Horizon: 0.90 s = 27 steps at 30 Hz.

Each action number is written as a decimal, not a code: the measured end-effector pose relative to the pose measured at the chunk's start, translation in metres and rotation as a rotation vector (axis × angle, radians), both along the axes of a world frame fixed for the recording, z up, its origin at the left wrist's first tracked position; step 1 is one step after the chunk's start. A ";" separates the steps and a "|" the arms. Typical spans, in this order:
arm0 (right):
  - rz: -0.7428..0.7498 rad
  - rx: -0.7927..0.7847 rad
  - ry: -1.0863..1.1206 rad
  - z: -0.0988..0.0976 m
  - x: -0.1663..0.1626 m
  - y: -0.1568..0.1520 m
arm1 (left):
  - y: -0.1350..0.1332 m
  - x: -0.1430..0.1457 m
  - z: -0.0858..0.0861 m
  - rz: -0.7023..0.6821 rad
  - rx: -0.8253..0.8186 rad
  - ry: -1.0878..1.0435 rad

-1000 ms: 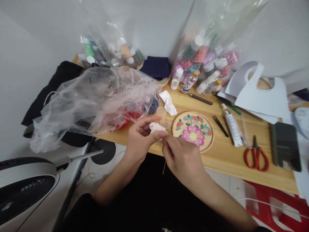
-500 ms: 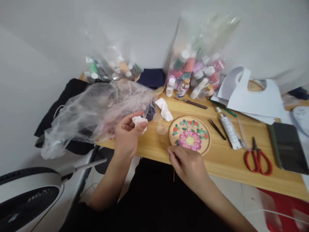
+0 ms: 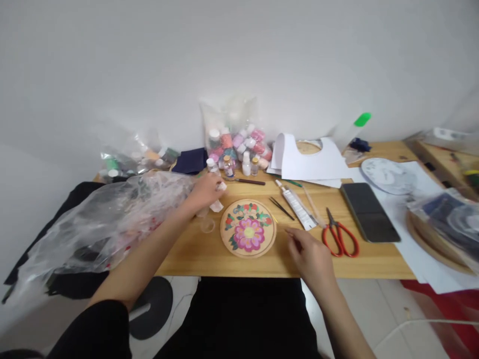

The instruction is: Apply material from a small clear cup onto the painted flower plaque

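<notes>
Reaching left hand (image 3: 205, 192) farther back, right hand (image 3: 312, 255) shifted rightward

One painted wooden disc (image 3: 248, 233), one pair of red scissors (image 3: 339, 239), one phone (image 3: 368, 211), one glue tube (image 3: 297, 210), one pair of tweezers (image 3: 281, 208), three clear plastic bags (image 3: 105, 219), and two hands: left hand (image 3: 205, 192), right hand (image 3: 312, 254).

The wooden table (image 3: 194, 254) bears a painted round plaque (image 3: 248, 234), tweezers (image 3: 281, 208), glue tube (image 3: 297, 209), red scissors (image 3: 339, 239) and phone (image 3: 368, 212).

Left hand (image 3: 205, 192) motion-blurred; whether grip holds anything unclear.
</notes>
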State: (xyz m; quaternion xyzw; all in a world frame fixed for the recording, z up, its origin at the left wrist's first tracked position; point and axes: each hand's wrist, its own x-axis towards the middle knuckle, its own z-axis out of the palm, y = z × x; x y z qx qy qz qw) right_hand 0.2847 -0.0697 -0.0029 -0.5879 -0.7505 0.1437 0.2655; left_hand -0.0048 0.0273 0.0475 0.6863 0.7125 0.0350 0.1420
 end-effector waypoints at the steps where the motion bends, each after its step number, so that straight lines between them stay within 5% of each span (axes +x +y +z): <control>1: -0.032 0.008 -0.044 -0.004 0.003 0.000 | 0.003 0.002 -0.001 -0.018 -0.017 0.029; 10: -0.114 -0.155 -0.215 -0.001 -0.012 0.010 | -0.003 -0.001 0.003 -0.142 -0.038 0.253; 18: -0.108 -0.279 -0.289 0.013 -0.015 0.017 | -0.038 -0.015 0.017 -0.099 0.122 0.067; 23: -0.105 -0.161 -0.344 0.015 -0.015 0.018 | -0.089 -0.033 0.018 -0.077 0.363 -0.132; 27: 0.001 0.042 -0.298 0.031 -0.029 0.042 | -0.120 -0.040 0.002 0.021 0.382 -0.258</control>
